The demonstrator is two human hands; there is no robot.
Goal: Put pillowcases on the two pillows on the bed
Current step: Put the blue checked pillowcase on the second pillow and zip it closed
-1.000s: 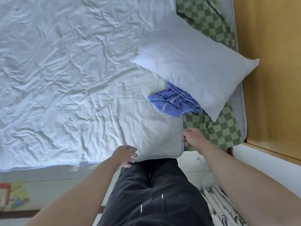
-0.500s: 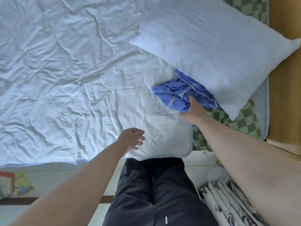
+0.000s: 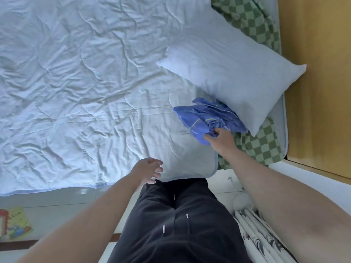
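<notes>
A bare white pillow (image 3: 233,73) lies slanted on the right side of the bed. A crumpled blue pillowcase (image 3: 207,116) with thin light stripes sits against the pillow's near edge, partly tucked under it. My right hand (image 3: 221,140) grips the near end of the pillowcase, fingers curled into the cloth. My left hand (image 3: 149,169) hovers with relaxed fingers over the near edge of the quilt and holds nothing. Only one pillow is in view.
A wrinkled pale blue quilt (image 3: 79,88) covers most of the bed. A green checked sheet (image 3: 260,147) shows under the pillow. A wooden panel (image 3: 319,82) stands on the right. A picture book (image 3: 16,223) lies on the floor at left, patterned cloth (image 3: 260,242) at lower right.
My right hand went from the quilt's corner to the blue pillowcase, took hold of it and bunched it toward me. My left hand stayed near the quilt's edge.
</notes>
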